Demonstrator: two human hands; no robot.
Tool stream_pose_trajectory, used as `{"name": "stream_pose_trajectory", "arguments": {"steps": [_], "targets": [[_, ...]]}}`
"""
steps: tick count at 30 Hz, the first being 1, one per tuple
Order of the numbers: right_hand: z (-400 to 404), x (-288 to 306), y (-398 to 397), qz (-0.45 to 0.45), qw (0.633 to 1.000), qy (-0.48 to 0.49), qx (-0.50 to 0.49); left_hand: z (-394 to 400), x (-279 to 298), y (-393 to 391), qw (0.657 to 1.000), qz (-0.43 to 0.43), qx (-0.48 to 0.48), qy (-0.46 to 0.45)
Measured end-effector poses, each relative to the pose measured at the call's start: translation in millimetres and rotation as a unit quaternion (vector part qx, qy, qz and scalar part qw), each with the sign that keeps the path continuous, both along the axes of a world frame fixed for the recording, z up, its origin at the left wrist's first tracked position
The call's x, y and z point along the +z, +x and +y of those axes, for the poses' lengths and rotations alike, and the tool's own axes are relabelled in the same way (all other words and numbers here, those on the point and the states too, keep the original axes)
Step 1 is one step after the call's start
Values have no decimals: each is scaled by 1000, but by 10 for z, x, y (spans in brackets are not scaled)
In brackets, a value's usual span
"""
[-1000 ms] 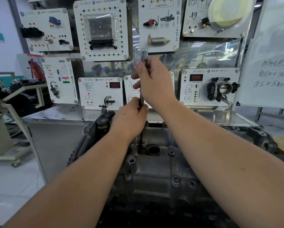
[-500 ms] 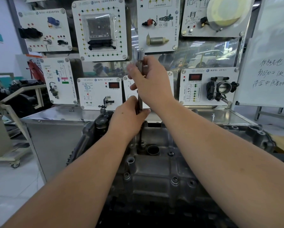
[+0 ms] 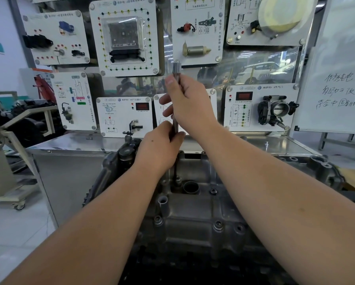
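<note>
Steel bar (image 3: 175, 126) upright in engine recess (image 3: 174, 187)

I spot a VW logo (image 3: 259, 87) on the throttle-body panel (image 3: 253, 122). The whiteboard (image 3: 336, 48) has handwritten Chinese, which I can't read properly.

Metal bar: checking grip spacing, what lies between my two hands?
Only a short bare stretch of the metal bar, between right hand and left hand, in the head view.

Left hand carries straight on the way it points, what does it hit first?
Probably the right hand, gripping the same extension bar just above the left hand; depth is unclear.
</note>
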State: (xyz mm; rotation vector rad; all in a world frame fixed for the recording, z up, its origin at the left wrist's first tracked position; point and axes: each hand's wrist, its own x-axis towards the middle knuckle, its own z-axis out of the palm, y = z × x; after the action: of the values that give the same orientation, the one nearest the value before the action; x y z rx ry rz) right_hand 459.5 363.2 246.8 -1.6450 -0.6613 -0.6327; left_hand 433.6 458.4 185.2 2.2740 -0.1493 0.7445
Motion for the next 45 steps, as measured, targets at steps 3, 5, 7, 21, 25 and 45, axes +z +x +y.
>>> {"name": "stream_pose_trajectory", "arguments": {"steps": [3,5,7,21,25,45], "targets": [[13,-7,3,-21,1000,-3,-16,0,1,-16,1000,-4,-12,-3],[20,-9,9,-37,999,-11,-34,-5,0,-30,1000,-6,-16,-2],[27,-14,7,-35,999,-9,-23,-11,2,-41,1000,-5,-15,-1],[8,-21,15,-33,999,-10,-37,0,-10,0,1000,5,1,8],[-17,-10,31,-79,993,43,-81,3,-20,3,1000,4,8,10],[16,-15,2,-71,995,-19,-63,16,-7,6,1000,-2,16,13]]}}
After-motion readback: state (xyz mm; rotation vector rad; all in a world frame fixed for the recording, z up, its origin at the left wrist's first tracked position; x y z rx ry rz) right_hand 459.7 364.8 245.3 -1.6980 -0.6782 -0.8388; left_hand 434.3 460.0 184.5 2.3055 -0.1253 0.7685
